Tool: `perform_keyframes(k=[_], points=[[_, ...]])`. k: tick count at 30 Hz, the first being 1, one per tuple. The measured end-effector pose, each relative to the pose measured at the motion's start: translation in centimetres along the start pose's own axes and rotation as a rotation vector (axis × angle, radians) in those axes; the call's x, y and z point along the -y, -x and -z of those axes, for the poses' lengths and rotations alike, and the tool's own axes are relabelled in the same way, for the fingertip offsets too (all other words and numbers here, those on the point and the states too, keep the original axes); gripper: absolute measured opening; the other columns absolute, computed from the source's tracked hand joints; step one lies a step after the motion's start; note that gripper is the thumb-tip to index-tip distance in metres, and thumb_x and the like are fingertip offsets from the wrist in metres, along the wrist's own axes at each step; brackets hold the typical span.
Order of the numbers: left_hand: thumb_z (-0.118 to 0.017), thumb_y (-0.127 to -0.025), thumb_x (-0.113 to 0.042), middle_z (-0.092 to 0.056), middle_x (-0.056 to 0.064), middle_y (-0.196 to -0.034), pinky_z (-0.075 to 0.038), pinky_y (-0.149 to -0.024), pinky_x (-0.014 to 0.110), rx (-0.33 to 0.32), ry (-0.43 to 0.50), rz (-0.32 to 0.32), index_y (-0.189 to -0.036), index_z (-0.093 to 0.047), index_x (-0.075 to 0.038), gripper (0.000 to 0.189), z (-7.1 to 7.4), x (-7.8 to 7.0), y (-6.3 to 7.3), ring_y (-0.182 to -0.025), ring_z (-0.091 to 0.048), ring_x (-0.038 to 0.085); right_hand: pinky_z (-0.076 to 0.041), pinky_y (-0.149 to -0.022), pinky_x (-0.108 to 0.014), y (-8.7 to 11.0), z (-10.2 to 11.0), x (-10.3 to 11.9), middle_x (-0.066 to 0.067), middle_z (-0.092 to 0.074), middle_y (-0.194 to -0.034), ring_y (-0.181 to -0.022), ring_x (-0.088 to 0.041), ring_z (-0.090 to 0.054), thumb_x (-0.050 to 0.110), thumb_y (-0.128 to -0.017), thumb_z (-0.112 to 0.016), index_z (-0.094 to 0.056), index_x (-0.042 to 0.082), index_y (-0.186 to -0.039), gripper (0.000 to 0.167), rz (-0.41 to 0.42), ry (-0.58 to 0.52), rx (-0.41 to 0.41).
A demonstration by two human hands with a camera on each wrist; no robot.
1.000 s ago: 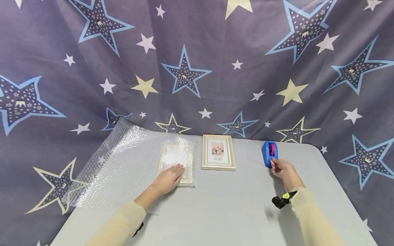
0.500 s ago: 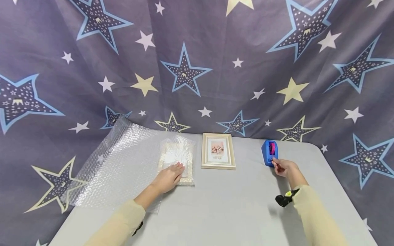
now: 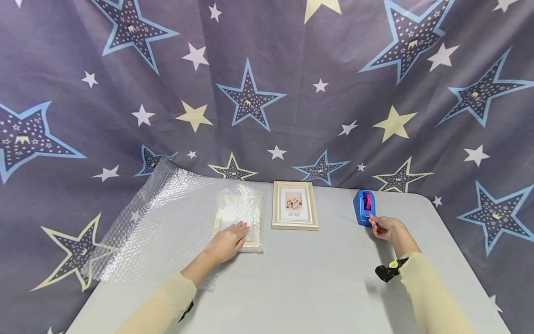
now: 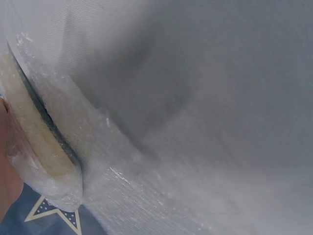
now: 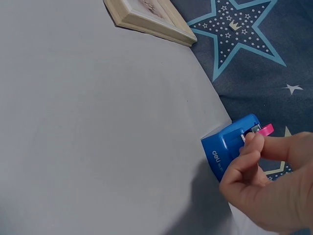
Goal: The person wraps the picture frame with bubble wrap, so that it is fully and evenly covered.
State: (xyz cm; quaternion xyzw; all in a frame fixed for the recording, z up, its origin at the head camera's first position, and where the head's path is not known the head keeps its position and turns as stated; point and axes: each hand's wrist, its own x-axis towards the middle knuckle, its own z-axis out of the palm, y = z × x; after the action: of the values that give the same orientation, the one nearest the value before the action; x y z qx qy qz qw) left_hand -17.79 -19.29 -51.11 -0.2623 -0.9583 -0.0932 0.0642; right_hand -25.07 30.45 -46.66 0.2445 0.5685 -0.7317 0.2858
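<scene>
Right fingers (image 5: 236, 182) pinch at a blue, white-lettered tape dispenser (image 5: 224, 147).

My left hand (image 3: 227, 242) covers the lower left of the wrapped frame (image 3: 239, 208), and glare on the bubble wrap (image 3: 162, 236) hides its picture. The pinching fingers of my right hand (image 3: 387, 228) hide the tape end at the tape dispenser (image 3: 364, 214); how much tape they grip I can't tell. The small print after the dispenser's name is unreadable. My left wrist view trims that hand to a sliver, over a blurred table (image 4: 230, 98); my right wrist view crops the unwrapped frame (image 5: 151, 23).
</scene>
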Motion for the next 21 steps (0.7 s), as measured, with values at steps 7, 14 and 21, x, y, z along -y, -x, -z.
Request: perform_keyframes(k=[7,14,21], points=[[-0.054,-0.097,-0.016,-0.057,0.016,-0.138,-0.041,-0.113,0.046,-0.025,0.036,0.01,-0.13,-0.058,-0.001,0.037,0.2,0.1,0.1,-0.132,-0.052,0.031,-0.042,-0.056,-0.006,-0.1,0.1,-1.2,0.01,-0.056,-0.066,-0.057,0.005,-0.049,0.011,-0.103,-0.035,-0.062,0.01,-0.105,0.027,0.144,0.156,0.067],[-0.054,-0.097,-0.016,-0.057,0.016,-0.138,-0.042,-0.113,0.046,-0.021,0.027,0.011,-0.131,-0.058,-0.001,0.038,-0.1,0.1,0.1,-0.132,-0.052,0.031,-0.04,-0.057,-0.009,0.1,0.2,-2.5,0.011,-0.052,-0.071,-0.059,0.004,-0.046,0.004,-0.102,-0.029,-0.001,-0.004,-0.152,0.058,0.216,0.291,0.05],[-0.055,-0.096,-0.016,-0.058,0.015,-0.137,-0.042,-0.112,0.046,-0.036,0.034,-0.001,-0.13,-0.059,-0.001,0.037,-0.3,0.0,0.1,-0.131,-0.053,0.03,-0.039,-0.057,-0.011,0.5,0.3,-3.1,0.009,-0.05,-0.07,-0.057,0.003,-0.045,0.001,-0.101,-0.03,-0.003,-0.002,-0.152,0.058,0.233,0.244,0.036]])
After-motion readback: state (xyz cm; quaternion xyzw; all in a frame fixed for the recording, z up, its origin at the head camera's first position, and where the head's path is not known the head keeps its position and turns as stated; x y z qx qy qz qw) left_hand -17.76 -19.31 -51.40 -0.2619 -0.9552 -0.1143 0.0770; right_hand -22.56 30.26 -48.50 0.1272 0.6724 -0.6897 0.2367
